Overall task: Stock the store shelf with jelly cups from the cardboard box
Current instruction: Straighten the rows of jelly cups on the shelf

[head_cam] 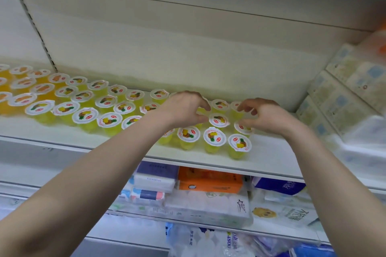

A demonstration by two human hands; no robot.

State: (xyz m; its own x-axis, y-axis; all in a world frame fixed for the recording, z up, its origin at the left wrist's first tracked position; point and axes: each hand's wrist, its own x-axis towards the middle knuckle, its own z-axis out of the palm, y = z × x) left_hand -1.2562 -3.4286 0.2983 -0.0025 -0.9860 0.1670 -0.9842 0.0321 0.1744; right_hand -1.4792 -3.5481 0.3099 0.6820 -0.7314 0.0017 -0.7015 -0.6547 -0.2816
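Our left hand (183, 108) and right hand (264, 116) curl over light, squashy yellow plastic jelly cups (219, 120) toward three o'clock on the white shelf (271, 153); grips unclear; rims seem safest.

bright even light, blurred, warped edges
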